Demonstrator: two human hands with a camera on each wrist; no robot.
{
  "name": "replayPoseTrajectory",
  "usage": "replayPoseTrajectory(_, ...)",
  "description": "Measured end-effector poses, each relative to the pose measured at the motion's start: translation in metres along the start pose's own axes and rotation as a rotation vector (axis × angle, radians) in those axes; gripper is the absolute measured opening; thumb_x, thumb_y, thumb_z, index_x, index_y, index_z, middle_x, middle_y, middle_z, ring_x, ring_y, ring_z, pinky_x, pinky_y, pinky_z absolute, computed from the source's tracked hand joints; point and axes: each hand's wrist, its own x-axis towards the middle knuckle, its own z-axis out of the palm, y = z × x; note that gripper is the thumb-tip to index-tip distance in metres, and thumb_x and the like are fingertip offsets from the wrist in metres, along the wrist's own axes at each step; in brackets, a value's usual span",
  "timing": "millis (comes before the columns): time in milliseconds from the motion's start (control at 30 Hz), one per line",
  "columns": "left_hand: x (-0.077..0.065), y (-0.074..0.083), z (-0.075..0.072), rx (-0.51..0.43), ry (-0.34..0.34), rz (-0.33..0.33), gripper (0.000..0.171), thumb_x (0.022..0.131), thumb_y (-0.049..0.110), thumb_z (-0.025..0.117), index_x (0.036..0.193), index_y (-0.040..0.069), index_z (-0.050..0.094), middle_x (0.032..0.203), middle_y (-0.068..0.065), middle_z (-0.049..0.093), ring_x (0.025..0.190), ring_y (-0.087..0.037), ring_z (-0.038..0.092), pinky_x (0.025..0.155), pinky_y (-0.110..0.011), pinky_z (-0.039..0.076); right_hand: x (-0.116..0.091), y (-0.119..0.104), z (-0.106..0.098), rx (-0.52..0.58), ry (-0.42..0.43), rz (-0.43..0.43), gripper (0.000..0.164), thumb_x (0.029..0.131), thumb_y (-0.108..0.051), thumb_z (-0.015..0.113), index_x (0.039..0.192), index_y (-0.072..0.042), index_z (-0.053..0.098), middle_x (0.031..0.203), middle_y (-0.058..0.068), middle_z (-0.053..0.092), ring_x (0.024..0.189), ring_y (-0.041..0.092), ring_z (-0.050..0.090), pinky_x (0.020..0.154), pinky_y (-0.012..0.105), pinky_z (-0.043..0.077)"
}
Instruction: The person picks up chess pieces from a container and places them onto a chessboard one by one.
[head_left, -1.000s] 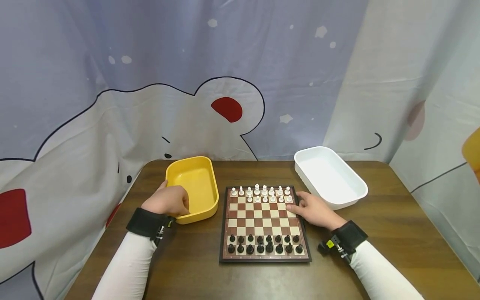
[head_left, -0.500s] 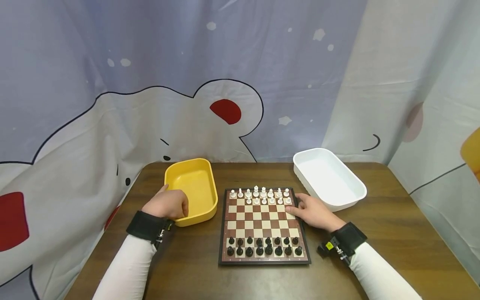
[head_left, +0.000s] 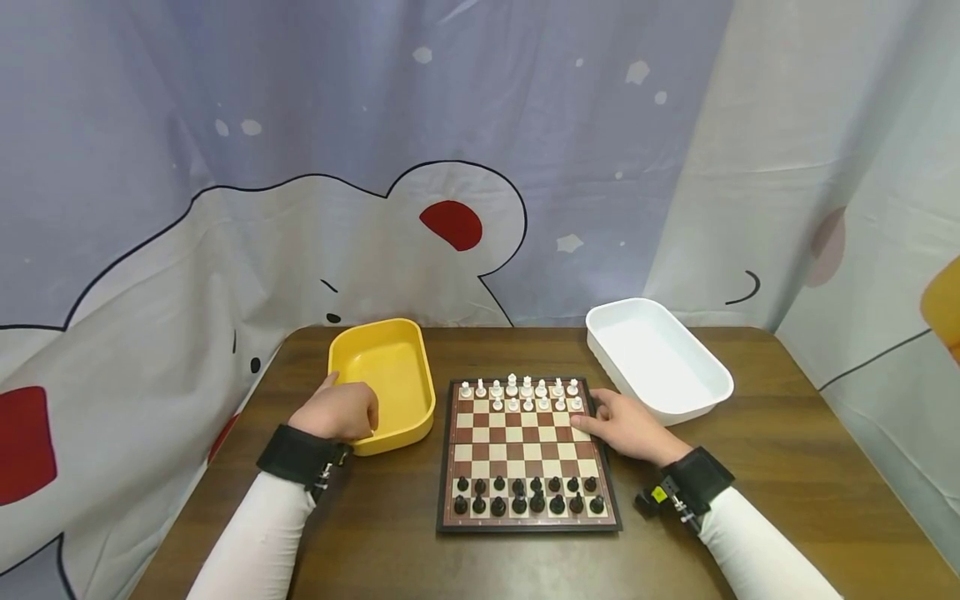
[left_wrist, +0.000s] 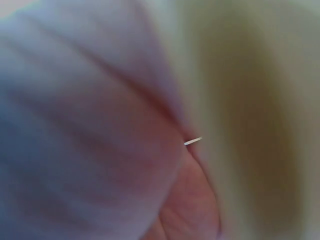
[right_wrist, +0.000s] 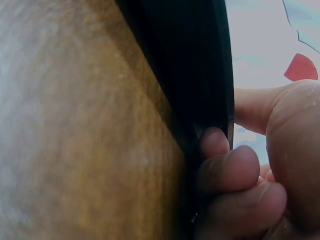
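At the table's left, a yellow tray (head_left: pixel 430 390) has my left hand (head_left: pixel 337 410) gripping its near-left rim, the fingers bent over it into the tray. Palm skin and a blurred tray wall (left_wrist: pixel 250 130) fill the left wrist view. A chessboard (head_left: pixel 522 452) lies flat in the middle. My right hand (head_left: pixel 630 423) holds its right edge, thumb on top and fingers against the side. The right wrist view shows these fingertips (right_wrist: pixel 240 167) curled at the board's black side wall (right_wrist: pixel 190 60). White pieces (head_left: pixel 527 386) line the far side, black pieces (head_left: pixel 519 504) the near side.
A white tray (head_left: pixel 716 400) stands at the back right, just behind my right hand. The brown wooden table (head_left: pixel 390 533) ends at a printed curtain (head_left: pixel 585 150) along the back. Both wrists wear black straps (head_left: pixel 699 479) with small devices.
The head view has tilted slightly, so everything sits a little lower in it. Both hands keep their places on the yellow tray and the chessboard; the pieces stand as before.
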Motion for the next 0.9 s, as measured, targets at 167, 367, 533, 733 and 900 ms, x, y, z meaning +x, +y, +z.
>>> replayPoseTrajectory(167,0.0013,0.0023,0.0020,-0.010,0.024,0.008,0.030,0.083,0.004,0.075,0.058,0.017,0.062,0.054,0.006,0.046,0.057,-0.017,0.047,0.126,-0.071,0.021,-0.0009,-0.0012,-0.0001,0.001,0.000,-0.002,0.089,0.105,-0.046,0.076,0.157,0.018,0.043,0.069,0.001,0.062,0.057,0.015,0.051,0.053,0.030,0.037)
replayPoseTrajectory(367,0.0037,0.0048,0.0060,0.009,0.040,0.038,0.031,0.087,0.003,0.073,0.061,0.017,0.063,0.057,0.007,0.047,0.059,-0.016,0.048,0.118,-0.069,0.031,-0.0013,-0.0010,-0.0001,0.003,-0.001,-0.006,0.089,0.106,-0.047,0.075,0.157,0.018,0.043,0.069,0.001,0.062,0.055,0.014,0.050,0.052,0.029,0.036)
replayPoseTrajectory(533,0.0057,0.0053,0.0062,0.018,0.023,0.035,0.031,0.088,0.001,0.069,0.062,0.016,0.062,0.057,0.006,0.046,0.060,-0.017,0.047,0.120,-0.069,0.030,-0.0010,0.0015,0.0009,0.007,-0.001,-0.004,0.090,0.105,-0.049,0.076,0.157,0.017,0.044,0.068,0.001,0.061,0.055,0.014,0.049,0.051,0.029,0.036)
replayPoseTrajectory(733,0.0086,0.0036,0.0070,0.014,0.008,0.023,0.027,0.086,0.002,0.070,0.064,0.016,0.062,0.058,0.005,0.045,0.061,-0.018,0.046,0.124,-0.067,0.028,-0.0003,0.0040,0.0019,0.010,-0.003,0.004,0.091,0.105,-0.050,0.075,0.158,0.017,0.044,0.068,0.001,0.061,0.055,0.015,0.049,0.051,0.030,0.036)
replayPoseTrajectory(900,0.0093,0.0028,0.0059,-0.005,0.023,-0.011,0.023,0.086,0.004,0.072,0.066,0.015,0.067,0.059,0.003,0.049,0.064,-0.021,0.049,0.095,-0.051,0.041,0.0002,0.0031,0.0013,0.009,-0.005,0.007,0.091,0.105,-0.050,0.075,0.158,0.017,0.043,0.069,0.001,0.062,0.055,0.015,0.049,0.051,0.030,0.036)
